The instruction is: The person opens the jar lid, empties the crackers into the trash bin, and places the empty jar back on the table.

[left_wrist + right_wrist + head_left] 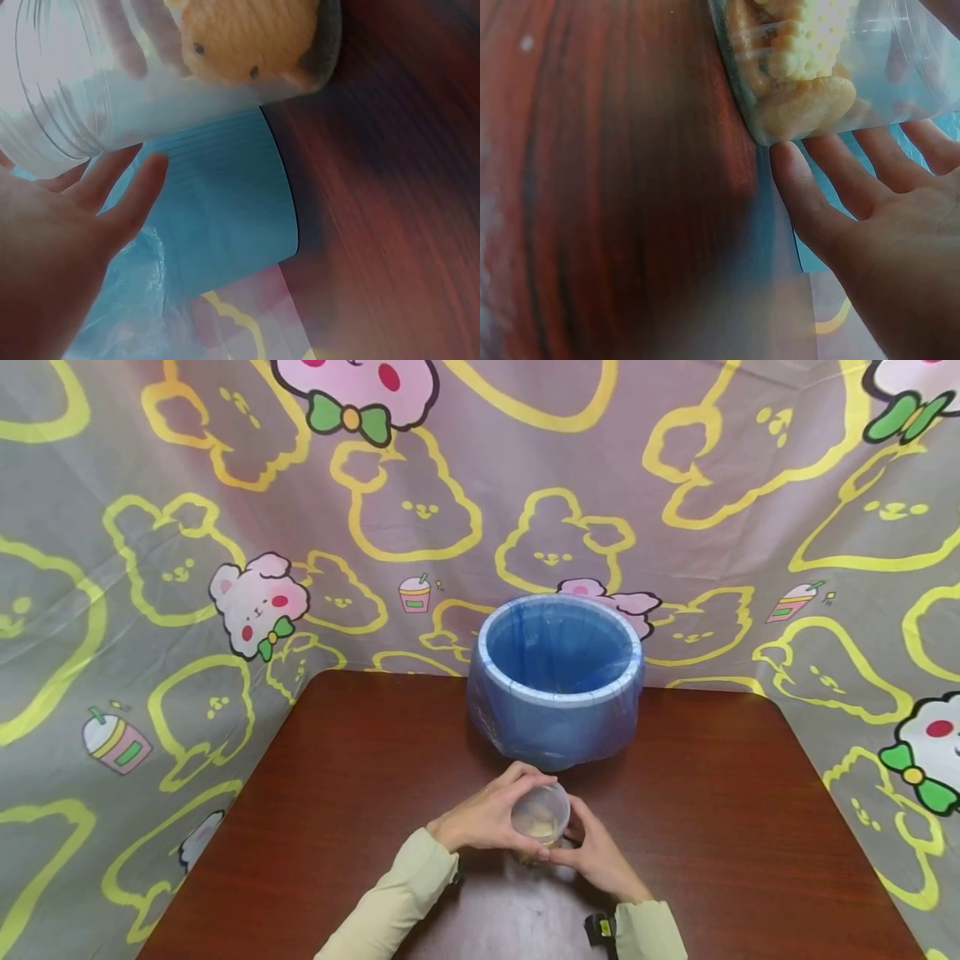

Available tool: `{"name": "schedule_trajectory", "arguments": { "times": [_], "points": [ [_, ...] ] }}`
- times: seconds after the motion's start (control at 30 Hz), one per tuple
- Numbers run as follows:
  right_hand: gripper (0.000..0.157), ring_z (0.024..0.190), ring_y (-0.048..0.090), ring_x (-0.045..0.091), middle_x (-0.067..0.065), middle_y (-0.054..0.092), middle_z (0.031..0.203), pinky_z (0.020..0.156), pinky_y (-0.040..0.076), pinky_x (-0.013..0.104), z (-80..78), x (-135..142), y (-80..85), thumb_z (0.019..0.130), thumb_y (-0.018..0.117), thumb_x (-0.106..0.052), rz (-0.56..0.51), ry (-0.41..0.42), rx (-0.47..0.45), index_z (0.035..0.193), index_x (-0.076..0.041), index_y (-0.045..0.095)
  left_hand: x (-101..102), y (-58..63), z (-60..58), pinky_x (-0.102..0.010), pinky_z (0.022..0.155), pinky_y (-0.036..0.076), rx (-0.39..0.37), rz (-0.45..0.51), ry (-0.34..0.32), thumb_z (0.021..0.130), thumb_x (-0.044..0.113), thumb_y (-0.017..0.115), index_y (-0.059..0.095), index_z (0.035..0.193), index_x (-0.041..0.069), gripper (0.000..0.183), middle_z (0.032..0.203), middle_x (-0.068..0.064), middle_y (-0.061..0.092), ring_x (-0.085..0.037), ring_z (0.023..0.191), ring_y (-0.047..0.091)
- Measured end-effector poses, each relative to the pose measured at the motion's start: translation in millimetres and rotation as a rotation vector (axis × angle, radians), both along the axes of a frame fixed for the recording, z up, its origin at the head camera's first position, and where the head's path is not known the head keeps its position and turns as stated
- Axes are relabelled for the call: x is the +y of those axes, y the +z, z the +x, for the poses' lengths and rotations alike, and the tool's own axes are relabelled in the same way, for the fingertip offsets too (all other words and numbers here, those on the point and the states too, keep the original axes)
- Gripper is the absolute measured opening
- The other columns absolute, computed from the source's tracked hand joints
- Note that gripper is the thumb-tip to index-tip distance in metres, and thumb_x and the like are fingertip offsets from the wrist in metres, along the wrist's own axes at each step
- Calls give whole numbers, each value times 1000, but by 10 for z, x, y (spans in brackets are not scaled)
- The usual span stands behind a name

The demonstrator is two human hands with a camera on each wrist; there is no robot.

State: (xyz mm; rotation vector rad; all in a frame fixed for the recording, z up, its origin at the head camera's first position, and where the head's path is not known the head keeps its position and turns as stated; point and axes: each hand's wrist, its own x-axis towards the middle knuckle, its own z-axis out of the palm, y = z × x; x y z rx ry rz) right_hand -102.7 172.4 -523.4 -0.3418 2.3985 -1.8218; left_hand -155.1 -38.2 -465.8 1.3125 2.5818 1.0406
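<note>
A clear plastic jar stands at the front middle of the table, between both hands. My left hand grips it around the top, thumb in front and fingers behind. From the other side, my right hand holds the lower wall between thumb and fingers. Ridged rings circle the neck of the jar in the left wrist view. Inside lies an orange, textured piece with two dark dots. A pale yellow, dimpled piece and an orange-brown rounded piece show through the wall in the right wrist view.
Behind the jar stands a round blue bin lined with a thin blue plastic bag folded over its rim. The dark red-brown wooden table ends at a patterned cloth curtain at the back and sides.
</note>
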Motion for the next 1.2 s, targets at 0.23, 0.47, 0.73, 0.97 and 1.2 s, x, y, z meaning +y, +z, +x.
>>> {"name": "schedule_trajectory", "arguments": {
  "times": [0.23, 0.47, 0.73, 0.97, 1.2],
  "points": [
    [81, 118, 58, 35, 17, 53, 133, 96, 47, 24, -3, -2, 7, 72, 85, -15, -38, 23, -14, 140, -11, 42, -20, 28, 12, -25, 97, 45, 41, -3, 34, 67, 46, 86, 47, 141, 23, 86, 128, 3, 47, -12, 119, 49],
    [81, 117, 58, 36, 18, 55, 131, 94, 48, 25, 2, 14, 18, 71, 85, -12, -40, 31, -21, 140, -11, 42, -21, 37, 32, -33, 96, 39, 70, -30, 59, 69, 49, 83, 47, 141, 25, 84, 131, 3, 47, -14, 116, 41],
    [82, 118, 57, 34, 16, 53, 134, 96, 48, 30, -24, 16, 15, 70, 86, -16, -35, 50, 10, 139, -13, 43, -58, 93, 15, -32, 92, 40, 46, -10, 77, 71, 46, 82, 47, 141, 27, 81, 133, 6, 46, -12, 116, 38],
    [83, 117, 57, 24, 11, 52, 135, 95, 50, 33, -32, 14, 5, 69, 87, -20, 7, 40, 33, 139, -15, 43, -126, 117, 15, -35, 93, 40, 45, -11, 62, 75, 46, 79, 46, 141, 28, 76, 138, 6, 42, -12, 118, 37],
    [89, 121, 55, 20, 8, 48, 141, 98, 49, 42, -9, -7, 39, 70, 87, -17, -19, 56, 66, 143, -18, 38, -219, 158, -6, -35, 91, 41, 73, -19, 83, 78, 48, 76, 44, 144, 28, 76, 142, 6, 40, -13, 121, 37]
  ]
}}
